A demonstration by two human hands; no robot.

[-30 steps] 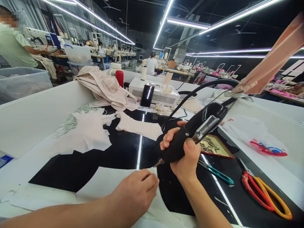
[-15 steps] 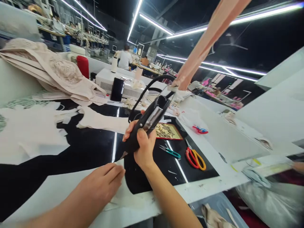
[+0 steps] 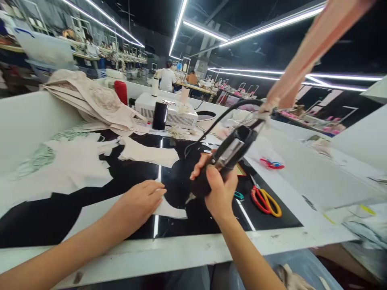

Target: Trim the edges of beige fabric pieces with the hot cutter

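In my right hand (image 3: 219, 189) is a black handheld tool (image 3: 223, 159), its small metal tip pointing down and left above the black work surface (image 3: 178, 231). A cord and a pink fabric strip (image 3: 311, 56) run from its upper end. My left hand (image 3: 143, 201) rests on a white fabric piece (image 3: 172, 210), its fingers close together and pressing near the piece's edge. The tool's tip is just above and right of this piece, apart from my left hand. Another pale cut piece (image 3: 149, 154) lies behind my left hand.
Red-and-yellow scissors (image 3: 266, 202) lie on the right, with small teal snips (image 3: 238, 195) partly hidden by my right hand. Stacked beige garments (image 3: 87, 98), a phone (image 3: 160, 116) and a white box (image 3: 169, 110) stand at the back. White pieces (image 3: 72, 165) lie left.
The tool in my right hand has moved right, away from my left hand. The white piece under my left hand has turned or shifted, and its curved edge now shows. The camera view has shifted.
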